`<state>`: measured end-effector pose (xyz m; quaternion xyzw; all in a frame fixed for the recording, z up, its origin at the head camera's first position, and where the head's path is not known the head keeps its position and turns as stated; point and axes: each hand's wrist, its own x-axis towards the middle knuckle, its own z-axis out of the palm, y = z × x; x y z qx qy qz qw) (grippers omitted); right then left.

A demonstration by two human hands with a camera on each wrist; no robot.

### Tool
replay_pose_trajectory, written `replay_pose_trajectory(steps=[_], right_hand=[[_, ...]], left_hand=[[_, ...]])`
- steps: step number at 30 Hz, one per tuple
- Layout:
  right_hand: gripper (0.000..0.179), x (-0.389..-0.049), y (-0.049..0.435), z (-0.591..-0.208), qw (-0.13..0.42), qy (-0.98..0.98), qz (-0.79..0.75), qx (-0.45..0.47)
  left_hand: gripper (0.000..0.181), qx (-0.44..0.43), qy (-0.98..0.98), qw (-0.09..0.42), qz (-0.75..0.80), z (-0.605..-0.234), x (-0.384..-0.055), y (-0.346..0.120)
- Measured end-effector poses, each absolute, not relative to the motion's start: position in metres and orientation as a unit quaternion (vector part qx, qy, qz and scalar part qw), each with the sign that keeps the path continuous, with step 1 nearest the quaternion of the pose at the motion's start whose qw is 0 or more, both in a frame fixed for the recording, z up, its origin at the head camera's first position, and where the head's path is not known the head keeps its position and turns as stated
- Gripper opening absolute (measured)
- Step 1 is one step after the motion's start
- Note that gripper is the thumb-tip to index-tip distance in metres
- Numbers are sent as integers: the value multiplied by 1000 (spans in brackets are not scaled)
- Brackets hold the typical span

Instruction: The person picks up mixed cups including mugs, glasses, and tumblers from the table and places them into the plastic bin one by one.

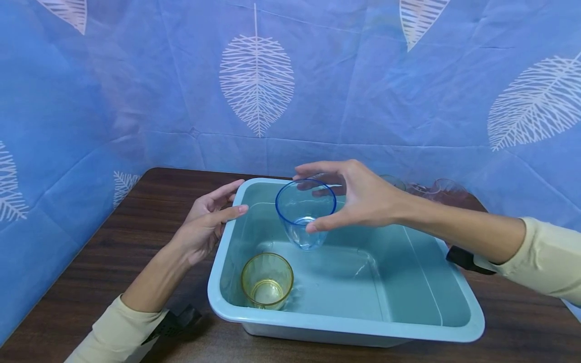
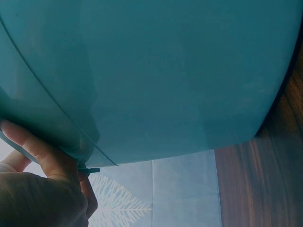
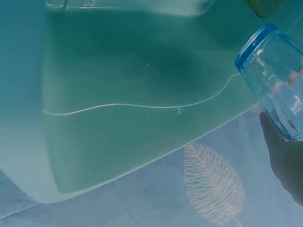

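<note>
My right hand (image 1: 360,196) holds a clear blue glass cup (image 1: 299,237) with a darker blue rim, thumb on the near side and fingers round the far side. The cup is over the left half of a light blue plastic basin (image 1: 354,330), its mouth tilted slightly toward the head camera. In the right wrist view the cup (image 3: 277,85) enters from the right. My left hand (image 1: 204,224) grips the basin's left rim, thumb on top; in the left wrist view its fingers (image 2: 45,158) wrap the rim's edge. A yellow-tinted glass cup (image 1: 268,282) stands in the basin's near left corner.
Behind my right forearm, several clear glasses (image 1: 438,187) stand at the table's back right, partly hidden. The dark wooden table (image 1: 113,257) carries the basin. A blue cloth (image 1: 317,101) with white leaf prints hangs right behind the table.
</note>
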<state>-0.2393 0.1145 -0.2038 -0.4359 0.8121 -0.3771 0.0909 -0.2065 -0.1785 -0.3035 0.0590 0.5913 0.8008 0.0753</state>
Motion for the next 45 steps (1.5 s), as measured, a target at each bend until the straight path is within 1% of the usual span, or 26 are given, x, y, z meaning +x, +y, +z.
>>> replay_pose_trajectory(steps=[11,18,23,32,45], right_hand=[[84,-243,105,-207,96,823,-373,-417],[81,-249,97,-213,114,813,-406,-402],[79,-253,92,-220,122,806,-414,-404],[82,-256,81,-233,139,805,-418,-397],[85,-259,71,-257,140,815,-397,-397]], left_hand=[[65,58,593,74,799,-304,-207,-180],[65,52,596,76,797,-304,-208,-179],[65,54,596,74,798,-304,-208,-179],[66,54,600,74,795,-304,-209,-178],[66,56,604,71,792,-304,-209,-179]])
